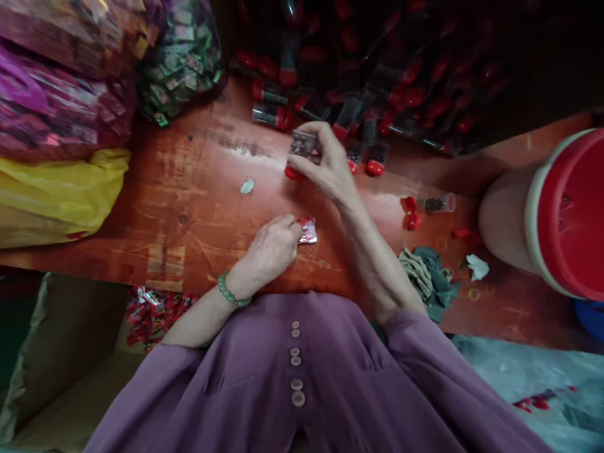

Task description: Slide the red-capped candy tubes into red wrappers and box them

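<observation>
Right hand, upper centre of the frame: fingers closed around a small clear tube with a red cap at its lower end, held just above the counter. The tube appears to have something dark and patterned inside; contents cannot be made out.

Left hand, centre of the frame: fingers curled together, tips pinching a small red-and-silver packet that lies on the counter. A green bead bracelet sits on that wrist.

Handling, by judgement: the tube looks light, stiff and smooth – likely slippery, best taken across its sides as the right hand has it, clear of the cap. The packet looks thin, soft and crinkly; an edge pinch should serve, and hard pressure would crease it.

Surroundings:
- A heap of like tubes with red caps across the upper centre and upper right, in dim light.
- One open tube lying on its side right of centre, loose red caps just beside it.
- A crumpled cloth near the right forearm.
- A large red-lidded tub at the right edge.
- Bags of small packets upper left – a yellow bag beneath them.
- More red packets in a box at lower left, below the counter edge
</observation>
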`<state>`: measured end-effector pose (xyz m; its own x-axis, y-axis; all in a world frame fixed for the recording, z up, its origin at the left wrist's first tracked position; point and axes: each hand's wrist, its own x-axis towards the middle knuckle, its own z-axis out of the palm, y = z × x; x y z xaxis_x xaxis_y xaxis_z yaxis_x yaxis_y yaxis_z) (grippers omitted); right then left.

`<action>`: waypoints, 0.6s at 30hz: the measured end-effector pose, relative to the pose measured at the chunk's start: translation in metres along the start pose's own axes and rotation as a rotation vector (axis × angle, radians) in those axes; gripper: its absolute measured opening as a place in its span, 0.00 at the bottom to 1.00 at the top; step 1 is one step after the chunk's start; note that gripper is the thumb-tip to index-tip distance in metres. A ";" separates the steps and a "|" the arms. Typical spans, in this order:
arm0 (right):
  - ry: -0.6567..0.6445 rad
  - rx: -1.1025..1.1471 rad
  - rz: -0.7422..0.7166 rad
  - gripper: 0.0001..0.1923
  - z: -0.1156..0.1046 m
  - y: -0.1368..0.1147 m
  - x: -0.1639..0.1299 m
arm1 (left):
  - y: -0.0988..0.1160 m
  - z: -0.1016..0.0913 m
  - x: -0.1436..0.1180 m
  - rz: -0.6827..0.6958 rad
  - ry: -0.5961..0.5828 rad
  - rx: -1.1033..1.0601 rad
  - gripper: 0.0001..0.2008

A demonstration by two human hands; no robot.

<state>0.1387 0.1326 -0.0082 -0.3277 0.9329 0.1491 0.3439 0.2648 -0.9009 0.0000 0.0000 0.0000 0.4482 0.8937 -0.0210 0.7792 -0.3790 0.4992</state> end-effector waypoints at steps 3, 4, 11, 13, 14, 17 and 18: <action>0.178 0.208 0.067 0.20 -0.029 -0.005 -0.050 | -0.006 -0.002 0.003 -0.036 0.078 -0.103 0.11; 0.217 0.263 0.099 0.20 -0.036 -0.006 -0.065 | -0.008 -0.002 0.004 -0.040 0.121 -0.167 0.09; 0.312 0.385 0.204 0.21 -0.049 -0.020 -0.134 | -0.003 -0.010 -0.001 -0.027 0.337 -0.600 0.01; 0.276 0.312 0.187 0.19 -0.049 -0.030 -0.141 | 0.000 -0.012 -0.003 0.005 0.342 -0.616 0.01; 0.239 0.262 0.167 0.18 -0.050 -0.035 -0.144 | 0.001 -0.013 -0.003 0.027 0.344 -0.616 0.02; 0.085 0.070 0.067 0.12 -0.053 -0.050 -0.145 | 0.001 -0.012 -0.005 0.110 0.342 -0.590 0.04; 0.027 0.003 0.023 0.11 -0.054 -0.054 -0.145 | 0.000 -0.011 -0.005 0.135 0.339 -0.568 0.04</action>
<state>0.2154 -0.0033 0.0406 -0.2960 0.9449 0.1397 0.3482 0.2429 -0.9054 -0.0070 -0.0021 0.0100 0.2915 0.9082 0.3004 0.3328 -0.3907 0.8583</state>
